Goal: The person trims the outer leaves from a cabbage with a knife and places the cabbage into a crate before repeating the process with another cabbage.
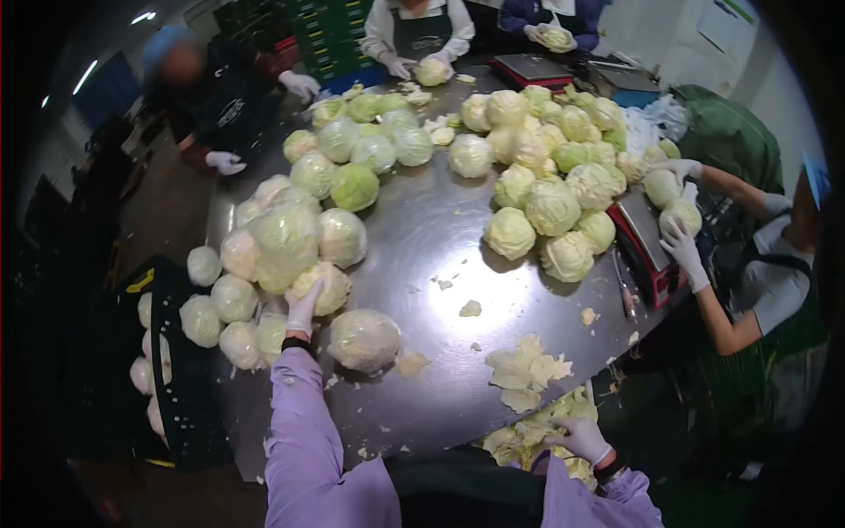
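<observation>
My left hand (304, 308), in a white glove, is closed on the near left side of a pale cabbage (331, 289) on the left part of the steel table. Just nearer to me lies a larger cabbage (364, 341) that looks wrapped in clear film. Beyond the hand is a pile of wrapped cabbages (286, 233). My right hand (581, 440), also gloved, is low at the table's near edge, above a heap of loose cabbage leaves (528, 436). Its fingers stretch out over the leaves, and I see nothing held in them.
Bare cabbages (553, 207) are piled on the right of the steel table (422, 264). A knife (625, 290) lies by a red scale (647, 242). Leaf scraps (525, 370) lie near me. A dark crate (180, 370) stands left. Several co-workers stand around; one handles cabbages at right.
</observation>
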Demonstrator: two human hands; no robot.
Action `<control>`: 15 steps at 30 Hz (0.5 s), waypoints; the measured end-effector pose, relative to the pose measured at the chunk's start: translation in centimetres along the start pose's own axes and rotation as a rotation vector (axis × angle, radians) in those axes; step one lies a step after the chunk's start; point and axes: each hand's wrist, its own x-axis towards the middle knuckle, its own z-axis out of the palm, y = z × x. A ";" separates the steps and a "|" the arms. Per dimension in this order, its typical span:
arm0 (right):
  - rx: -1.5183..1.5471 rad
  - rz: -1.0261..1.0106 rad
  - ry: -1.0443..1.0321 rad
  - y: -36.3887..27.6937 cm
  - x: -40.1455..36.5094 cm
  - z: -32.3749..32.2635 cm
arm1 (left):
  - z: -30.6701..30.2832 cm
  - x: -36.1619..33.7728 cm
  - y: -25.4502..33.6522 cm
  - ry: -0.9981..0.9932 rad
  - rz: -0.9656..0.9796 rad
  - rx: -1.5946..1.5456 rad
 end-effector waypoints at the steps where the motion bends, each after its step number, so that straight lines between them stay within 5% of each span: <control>1: 0.045 -0.075 0.192 -0.6 1.2 -0.5 | 0.3 -1.2 1.3 0.010 -0.077 0.020; 4: -0.072 0.005 0.457 -3.7 6.2 -1.3 | 0.0 0.0 -0.3 0.020 -0.044 -0.011; 10: -0.208 -0.018 0.358 -2.1 13.8 2.1 | -1.9 -1.6 -1.3 -0.172 0.094 -0.170; 13: -0.273 0.040 0.239 0.0 10.3 2.4 | -2.8 -7.0 3.7 -0.198 0.120 -0.183; 15: -0.179 -0.054 0.300 2.5 7.6 1.9 | -5.0 -5.2 2.1 -0.227 0.203 -0.187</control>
